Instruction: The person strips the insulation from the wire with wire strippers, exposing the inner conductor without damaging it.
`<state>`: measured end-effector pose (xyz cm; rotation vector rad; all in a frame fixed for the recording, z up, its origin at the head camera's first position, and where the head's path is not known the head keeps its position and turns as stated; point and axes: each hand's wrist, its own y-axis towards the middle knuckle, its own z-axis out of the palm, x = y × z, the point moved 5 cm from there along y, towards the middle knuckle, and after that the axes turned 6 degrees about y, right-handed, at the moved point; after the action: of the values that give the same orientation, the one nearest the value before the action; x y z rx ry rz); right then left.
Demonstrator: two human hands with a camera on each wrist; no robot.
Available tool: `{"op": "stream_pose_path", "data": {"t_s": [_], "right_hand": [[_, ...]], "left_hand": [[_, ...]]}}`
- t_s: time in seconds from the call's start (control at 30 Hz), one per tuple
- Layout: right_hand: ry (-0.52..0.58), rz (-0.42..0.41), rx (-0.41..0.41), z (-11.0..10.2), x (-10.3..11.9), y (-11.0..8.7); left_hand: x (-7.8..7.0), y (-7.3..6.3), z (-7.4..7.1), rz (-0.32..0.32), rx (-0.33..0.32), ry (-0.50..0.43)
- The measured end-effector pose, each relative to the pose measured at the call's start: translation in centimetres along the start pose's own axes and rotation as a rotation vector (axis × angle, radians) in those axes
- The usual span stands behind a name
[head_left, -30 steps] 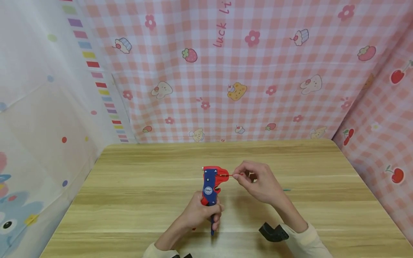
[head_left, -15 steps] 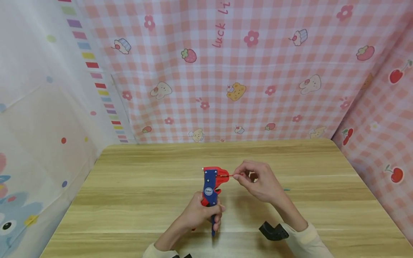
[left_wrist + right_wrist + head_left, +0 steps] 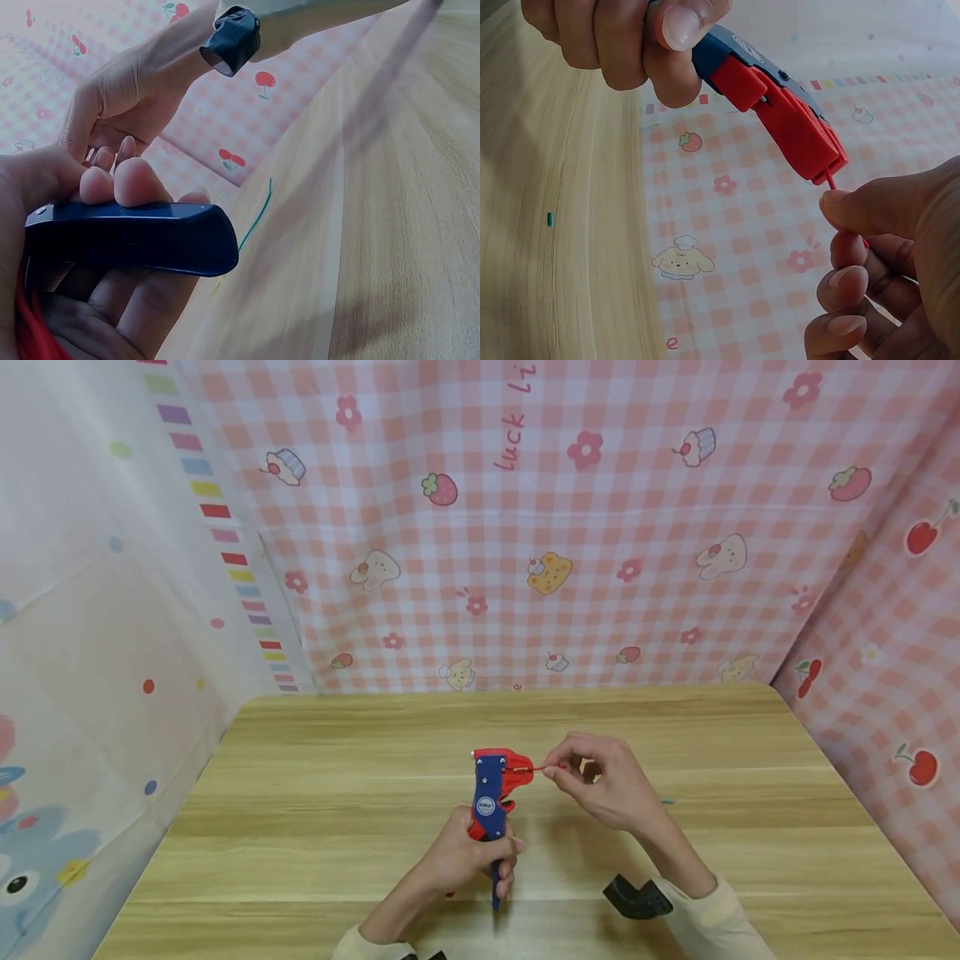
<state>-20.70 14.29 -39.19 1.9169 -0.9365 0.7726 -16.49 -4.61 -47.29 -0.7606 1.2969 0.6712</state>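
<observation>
My left hand grips the handle of a blue and red wire stripper, held upright above the table with its red nose pointing right. Between thumb and index finger my right hand pinches a thin red wire, whose far end sits in the stripper's nose. The right wrist view shows the wire entering the red nose, its tip hidden inside. Seen from the left wrist, fingers of the left hand wrap the dark blue handle.
A green wire lies on the wooden table, behind the right wrist in the head view. A tiny green piece also lies on the wood in the right wrist view. Patterned cloth hangs behind the table.
Both hands stay nearly still. The wire stripper has shifted very slightly down and to the right, with the red wire still in its nose.
</observation>
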Motion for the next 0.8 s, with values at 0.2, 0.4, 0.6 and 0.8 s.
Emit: {"op": "stream_pose_path", "data": {"t_s": [0.2,0.4,0.6,0.8], "right_hand": [[0.001,-0.006,-0.008,-0.06,0.11,0.02],[0.001,-0.015,-0.005,-0.08,0.0,-0.03],[0.009,-0.021,0.008,-0.06,0.14,-0.01],[0.004,-0.029,0.013,-0.06,0.29,-0.02]], "left_hand": [[0.0,-0.01,0.01,-0.008,-0.001,-0.001],[0.04,-0.06,-0.01,-0.032,-0.004,-0.009],[0.02,-0.16,0.02,-0.021,-0.025,0.005],[0.01,-0.19,0.1,-0.004,-0.066,0.007]]}}
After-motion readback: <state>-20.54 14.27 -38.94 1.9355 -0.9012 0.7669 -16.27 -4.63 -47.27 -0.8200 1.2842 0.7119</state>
